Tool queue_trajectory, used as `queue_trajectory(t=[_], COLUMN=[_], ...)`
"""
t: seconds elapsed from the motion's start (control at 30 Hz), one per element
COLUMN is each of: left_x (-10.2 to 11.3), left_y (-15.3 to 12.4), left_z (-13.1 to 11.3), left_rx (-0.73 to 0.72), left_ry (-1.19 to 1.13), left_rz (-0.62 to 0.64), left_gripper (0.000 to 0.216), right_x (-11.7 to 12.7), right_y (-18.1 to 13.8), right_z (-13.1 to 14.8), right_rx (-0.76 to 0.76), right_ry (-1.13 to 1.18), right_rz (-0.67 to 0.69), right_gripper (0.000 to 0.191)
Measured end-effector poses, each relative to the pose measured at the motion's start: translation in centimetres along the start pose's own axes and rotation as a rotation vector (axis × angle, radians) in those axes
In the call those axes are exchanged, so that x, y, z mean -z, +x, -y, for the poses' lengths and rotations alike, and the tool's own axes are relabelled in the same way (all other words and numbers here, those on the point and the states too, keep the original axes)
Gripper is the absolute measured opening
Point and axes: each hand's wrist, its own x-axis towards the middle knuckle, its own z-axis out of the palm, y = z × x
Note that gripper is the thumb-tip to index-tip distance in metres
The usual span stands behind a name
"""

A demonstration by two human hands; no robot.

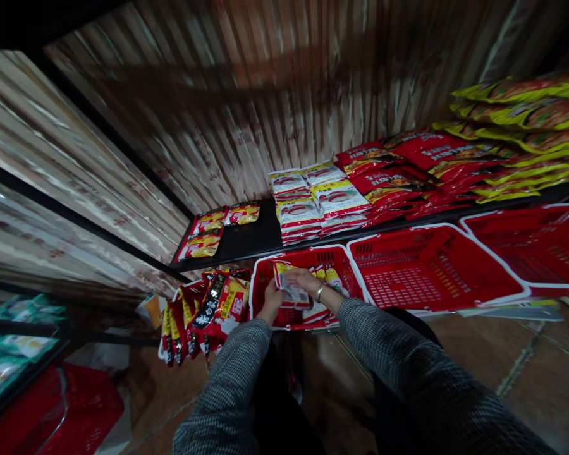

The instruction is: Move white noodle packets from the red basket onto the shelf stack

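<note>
My left hand [272,298] grips the left edge of a white, red and yellow food packet [293,292] inside a red shopping basket [258,284]. From the right, my right hand [304,280] reaches across the same packet, fingers bent over its upper part; their tips are hard to make out. More packets of similar colours [332,278] lie in the basket, partly hidden under my hands. Just behind the basket, matching white and red packets [322,205] stand in stacks on a black shelf [260,237].
Left of my basket, another is packed with red and yellow bags [222,303]. Two red baskets [436,265] [540,243] continue the row rightward. Red packets [389,174] and yellow packets [535,126] fill the shelf's right. A red basket [85,404] stands lower left, near green packets [21,341].
</note>
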Motion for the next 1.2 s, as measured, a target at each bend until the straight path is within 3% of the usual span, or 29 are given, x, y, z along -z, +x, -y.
queue_trajectory(t=[0.07, 0.2, 0.23, 0.4, 0.6, 0.7, 0.83, 1.0, 1.2], left_x=[0.1, 0.2, 0.1, -1.4, -3.3, -3.7, -4.1, -4.4, -4.4], left_y=[-1.1, -4.4, -5.3, -7.7, -7.6, -7.5, -7.2, -6.8, -6.9], left_z=[-1.9, -4.8, -5.1, -5.2, -4.9, -5.0, -5.2, -5.4, -6.0], left_rx=[0.026, 0.064, 0.066, 0.050, -0.013, 0.017, -0.023, -0.035, -0.070], left_ry=[-0.173, -0.420, -0.434, -0.427, -0.369, -0.308, -0.307, -0.362, -0.341], left_rz=[0.054, 0.126, 0.153, 0.265, 0.223, 0.245, 0.171, 0.172, 0.229], left_gripper=[0.047, 0.057, 0.058, 0.060, 0.039, 0.038, 0.037, 0.035, 0.044], right_x=[2.0, 6.2, 6.8, 7.9, 9.0, 9.9, 10.8, 11.6, 11.0], right_y=[0.4, -0.8, -1.5, -4.6, -5.8, -6.1, -6.5, -6.7, -7.0], right_z=[1.8, 5.4, 6.0, 7.1, 8.1, 8.9, 9.4, 9.5, 8.9], right_rx=[0.036, 0.144, 0.128, 0.040, 0.203, 0.253, 0.281, 0.254, 0.209], right_ry=[-0.018, 0.008, 0.042, 0.258, 0.350, 0.396, 0.429, 0.417, 0.288], right_rz=[-0.090, -0.364, -0.377, -0.208, -0.316, -0.401, -0.456, -0.464, -0.375], right_gripper=[0.016, 0.023, 0.022, 0.025, 0.029, 0.030, 0.028, 0.023, 0.027])
